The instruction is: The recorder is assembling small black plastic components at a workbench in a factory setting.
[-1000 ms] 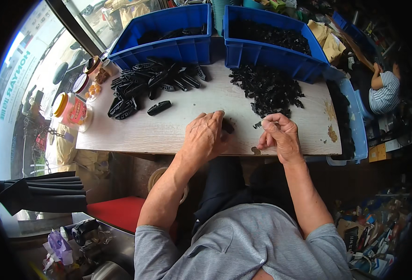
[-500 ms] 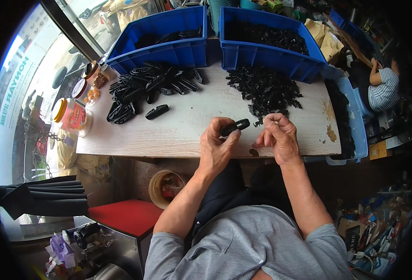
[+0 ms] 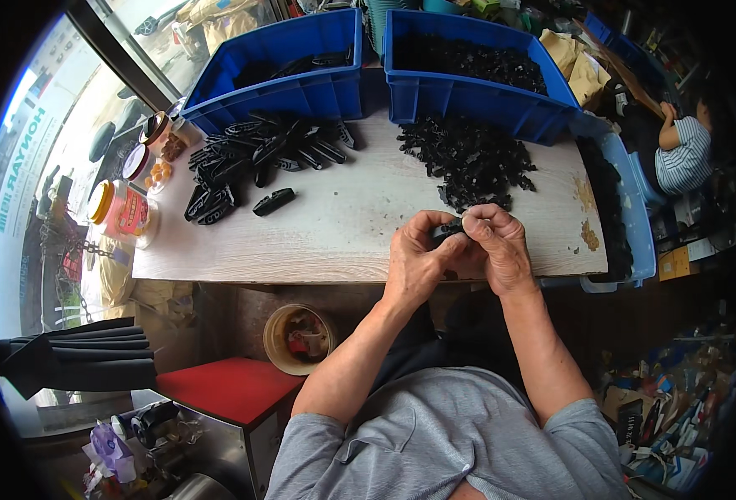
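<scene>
Over the table's front edge, my left hand (image 3: pixel 418 260) grips a long black plastic housing (image 3: pixel 444 232), partly hidden by the fingers. My right hand (image 3: pixel 501 248) meets its right end, thumb and fingers pinched at a small black clip-like part; that part is mostly covered. Beyond my hands lies a heap of small black plastic parts (image 3: pixel 468 162). Farther left is a pile of long black housings (image 3: pixel 255 154), and one single housing (image 3: pixel 274 202) rests apart from it, nearer to me.
Two blue bins, left (image 3: pixel 280 93) and right (image 3: pixel 476 107), stand at the table's back with black parts inside. Jars (image 3: pixel 126 208) line the left edge. A translucent tub (image 3: pixel 641 225) adjoins the right edge. Below are a bucket (image 3: pixel 272 337) and red-topped cabinet (image 3: pixel 226 390). Another person (image 3: pixel 684 154) sits far right.
My left hand has moved right with the housing, bringing its end to my right fingers. The small part in my right hand now touches the housing. The view has shifted slightly.
</scene>
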`<state>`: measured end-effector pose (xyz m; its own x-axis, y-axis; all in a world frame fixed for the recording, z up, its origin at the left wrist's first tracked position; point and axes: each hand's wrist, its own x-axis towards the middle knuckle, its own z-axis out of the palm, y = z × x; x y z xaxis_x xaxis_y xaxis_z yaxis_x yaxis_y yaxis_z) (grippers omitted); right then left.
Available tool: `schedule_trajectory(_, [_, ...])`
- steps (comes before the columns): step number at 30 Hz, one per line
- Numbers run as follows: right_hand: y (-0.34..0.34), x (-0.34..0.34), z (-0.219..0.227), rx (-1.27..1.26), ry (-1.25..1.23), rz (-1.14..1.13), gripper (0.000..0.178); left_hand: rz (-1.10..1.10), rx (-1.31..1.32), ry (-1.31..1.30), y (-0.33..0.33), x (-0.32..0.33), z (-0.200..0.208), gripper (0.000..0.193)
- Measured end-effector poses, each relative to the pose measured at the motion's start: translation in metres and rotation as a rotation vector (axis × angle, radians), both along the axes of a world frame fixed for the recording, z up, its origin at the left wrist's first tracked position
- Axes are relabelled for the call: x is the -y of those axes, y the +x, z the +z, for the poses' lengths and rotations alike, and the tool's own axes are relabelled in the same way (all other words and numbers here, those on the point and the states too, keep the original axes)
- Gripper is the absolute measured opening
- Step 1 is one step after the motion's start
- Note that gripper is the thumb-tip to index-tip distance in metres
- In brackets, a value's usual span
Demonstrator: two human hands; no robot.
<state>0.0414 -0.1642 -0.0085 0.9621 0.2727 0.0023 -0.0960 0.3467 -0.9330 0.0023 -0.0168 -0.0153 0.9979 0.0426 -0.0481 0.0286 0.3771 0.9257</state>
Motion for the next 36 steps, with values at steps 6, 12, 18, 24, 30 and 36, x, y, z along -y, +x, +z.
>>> schedule_trajectory(6, [0.002, 0.002, -0.003, -0.068, 0.024, 0.045, 0.014, 0.007, -0.100, -0.054, 0.000, -0.004, 0.012, 0.016])
schedule_trajectory(12, [0.000, -0.001, 0.016, -0.107, -0.231, 0.059, 0.028, 0.079, -0.123, -0.125, 0.000, -0.004, 0.007, 0.011])
schedule_trajectory(18, [-0.005, -0.007, 0.015, -0.074, -0.272, 0.084, 0.028, 0.116, -0.081, -0.193, -0.007, -0.005, 0.007, 0.007])
schedule_trajectory(24, [-0.013, -0.009, 0.022, -0.071, -0.211, 0.052, 0.030, 0.036, -0.091, -0.218, -0.008, -0.009, 0.006, 0.006])
schedule_trajectory(30, [-0.006, 0.014, 0.008, -0.025, -0.188, 0.000, 0.032, 0.005, -0.027, -0.043, -0.002, -0.013, 0.010, 0.013])
schedule_trajectory(36, [0.007, 0.049, 0.023, -0.187, -0.111, -0.274, 0.037, 0.220, 0.614, 1.350, 0.042, -0.032, 0.002, 0.023])
